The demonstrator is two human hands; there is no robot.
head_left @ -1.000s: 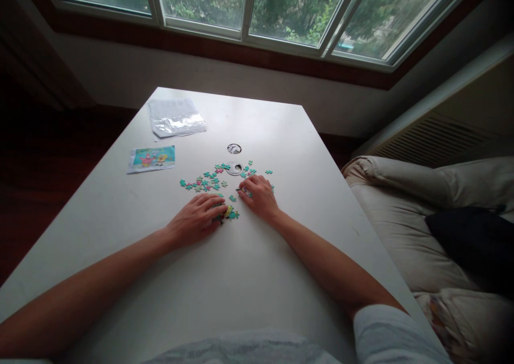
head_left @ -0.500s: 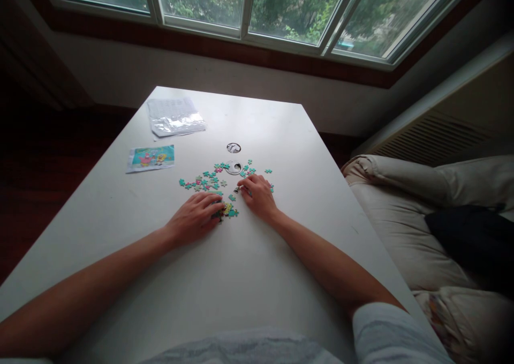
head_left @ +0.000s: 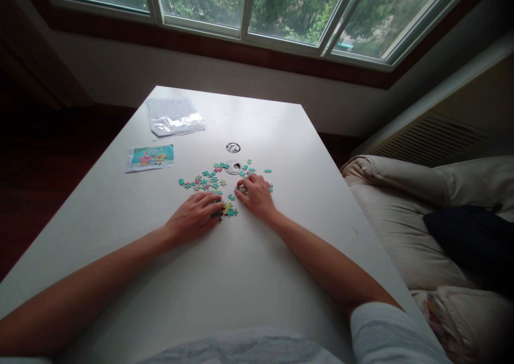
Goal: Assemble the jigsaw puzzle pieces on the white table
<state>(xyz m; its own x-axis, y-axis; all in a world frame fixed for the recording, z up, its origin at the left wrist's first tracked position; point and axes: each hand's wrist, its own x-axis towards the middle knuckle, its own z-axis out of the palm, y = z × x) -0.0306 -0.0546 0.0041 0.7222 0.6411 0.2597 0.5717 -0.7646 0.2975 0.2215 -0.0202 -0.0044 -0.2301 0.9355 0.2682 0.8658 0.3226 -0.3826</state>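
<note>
My left hand [head_left: 195, 214] lies flat with its fingers stretched out, resting over the left part of a joined puzzle section [head_left: 228, 209] in yellow and teal. Part of that section is hidden under the fingers. My right hand [head_left: 257, 195] is just to the right and farther up, thumb and fingers pinched on a small puzzle piece [head_left: 241, 189] that is partly covered. A single teal piece [head_left: 231, 197] lies between the hands. Beyond them, loose teal, pink and pale puzzle pieces [head_left: 206, 180] are scattered over the white table [head_left: 209, 283].
A printed picture card [head_left: 151, 157] lies on the left, with a clear plastic bag of paper [head_left: 175, 118] behind it. Two round table inserts [head_left: 233, 148] sit at the middle. A beige sofa [head_left: 397, 209] adjoins the right side, and a window [head_left: 249, 10] spans the far wall.
The small piece at my right fingertips has turned and now shows a paler, yellowish face. My left hand has stayed where it was.
</note>
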